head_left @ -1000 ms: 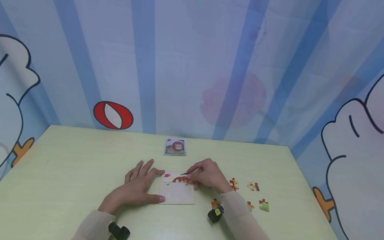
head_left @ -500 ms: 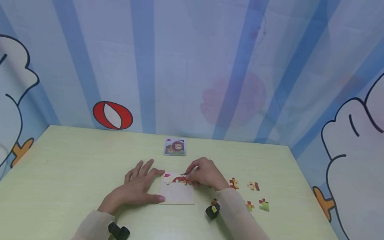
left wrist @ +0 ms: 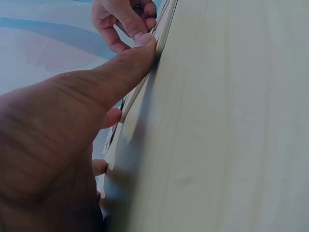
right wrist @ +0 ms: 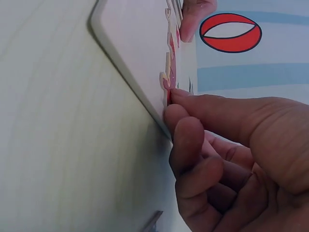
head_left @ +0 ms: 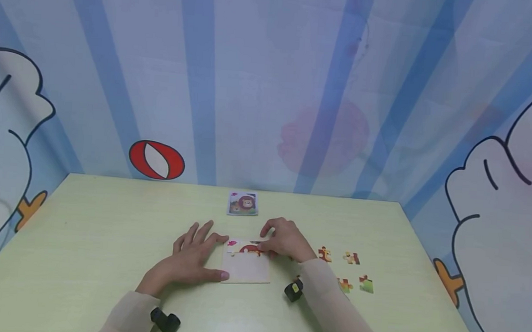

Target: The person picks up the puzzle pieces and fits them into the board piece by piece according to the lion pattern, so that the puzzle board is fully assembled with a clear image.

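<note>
A small square puzzle board [head_left: 247, 272] lies on the table, with joined pieces in a row along its far side, showing a pink shape and a reddish-brown arc. My left hand [head_left: 189, 262] rests at the board's left edge, fingers spread, thumb at the near corner and index finger at the far one. At the far right corner, my right hand [head_left: 285, 240] pinches a puzzle piece between thumb and index finger; its red edge [right wrist: 169, 96] shows in the right wrist view, and the fingers hide the rest. The piece is at the end of the row.
Loose puzzle pieces lie to the right, among them an orange one [head_left: 324, 254], a brown and white one [head_left: 352, 258] and a green one [head_left: 366, 284]. My right forearm partly covers others. A lion picture card [head_left: 243, 203] lies beyond the board.
My right hand stays at the far right corner while its wrist shifts slightly left and its index finger lifts and bends. The left hand keeps still on the board.
</note>
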Tool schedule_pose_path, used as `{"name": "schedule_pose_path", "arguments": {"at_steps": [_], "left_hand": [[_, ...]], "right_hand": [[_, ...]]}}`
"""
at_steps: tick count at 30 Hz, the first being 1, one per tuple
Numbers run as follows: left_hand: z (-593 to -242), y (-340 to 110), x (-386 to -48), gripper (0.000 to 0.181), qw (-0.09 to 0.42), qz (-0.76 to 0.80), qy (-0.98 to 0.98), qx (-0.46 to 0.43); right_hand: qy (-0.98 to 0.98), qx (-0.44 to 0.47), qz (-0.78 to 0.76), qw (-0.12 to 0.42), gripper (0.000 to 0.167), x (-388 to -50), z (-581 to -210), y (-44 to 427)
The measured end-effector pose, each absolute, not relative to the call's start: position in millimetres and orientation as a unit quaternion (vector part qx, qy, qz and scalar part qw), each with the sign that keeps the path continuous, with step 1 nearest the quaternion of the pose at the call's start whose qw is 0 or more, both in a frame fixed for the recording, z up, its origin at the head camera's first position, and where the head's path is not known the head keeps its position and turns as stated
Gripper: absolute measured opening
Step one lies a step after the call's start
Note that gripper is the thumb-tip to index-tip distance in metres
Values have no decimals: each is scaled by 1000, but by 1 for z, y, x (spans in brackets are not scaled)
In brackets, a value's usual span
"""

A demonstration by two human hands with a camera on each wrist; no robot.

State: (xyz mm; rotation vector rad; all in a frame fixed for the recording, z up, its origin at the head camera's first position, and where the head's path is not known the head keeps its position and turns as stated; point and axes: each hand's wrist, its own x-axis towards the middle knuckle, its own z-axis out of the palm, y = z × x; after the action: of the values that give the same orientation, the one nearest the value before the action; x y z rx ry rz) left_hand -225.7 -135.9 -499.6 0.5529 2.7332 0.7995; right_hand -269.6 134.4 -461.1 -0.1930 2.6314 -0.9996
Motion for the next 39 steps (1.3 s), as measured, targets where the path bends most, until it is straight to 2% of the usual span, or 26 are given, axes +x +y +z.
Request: {"name": "schedule_pose_path", "arguments": {"at_steps": [15,22,39], "left_hand": [[-495,-137,-223,88,119,268,937,190],[-502,-139,-224,90,100,291,930,201],[-498,-138,-224,89,107,288,930,201]], "right_hand": [[891,-128,-408,154,26,-268,-463,177],[877,-146,-429,158,31,-264,-462,200],[912,-157,-353,139,29,-256,-465,237]]}}
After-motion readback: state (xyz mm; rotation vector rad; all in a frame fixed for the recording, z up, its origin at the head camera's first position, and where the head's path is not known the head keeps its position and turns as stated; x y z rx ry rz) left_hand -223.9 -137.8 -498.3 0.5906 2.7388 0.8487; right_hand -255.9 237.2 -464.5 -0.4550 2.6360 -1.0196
